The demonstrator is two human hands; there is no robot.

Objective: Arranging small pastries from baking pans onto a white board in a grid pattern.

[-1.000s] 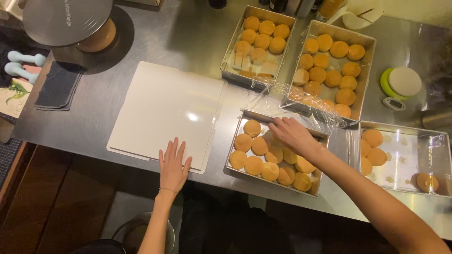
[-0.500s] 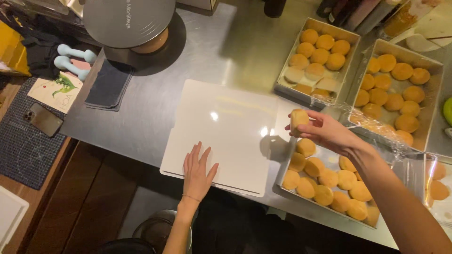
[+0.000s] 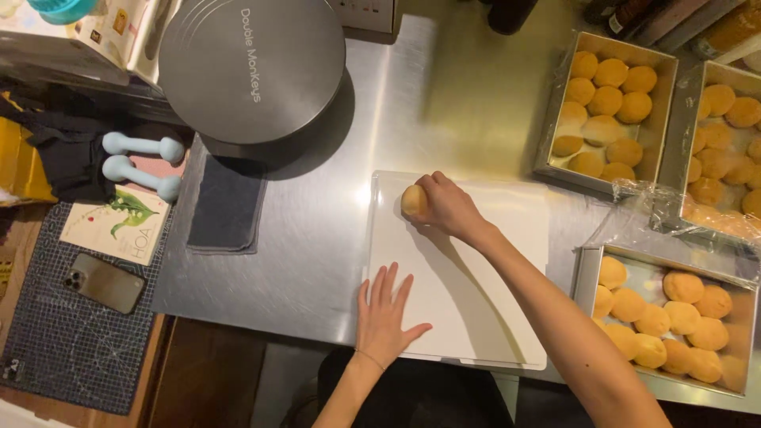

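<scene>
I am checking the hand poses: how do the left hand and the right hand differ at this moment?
The left hand lies flat, fingers spread, on the near edge of the white cutting board; the right hand is curled at the board's far corner. The left hand holds nothing; the right hand grips a round dough ball. Both are bare and over the same board.

Brushed steel, matt plastic, soft dough

The counter (image 3: 317, 261) was brushed metal with a dull sheen; the white board (image 3: 476, 317) looked smooth matt plastic; the dough ball (image 3: 413, 200) appeared soft and floury.
</scene>
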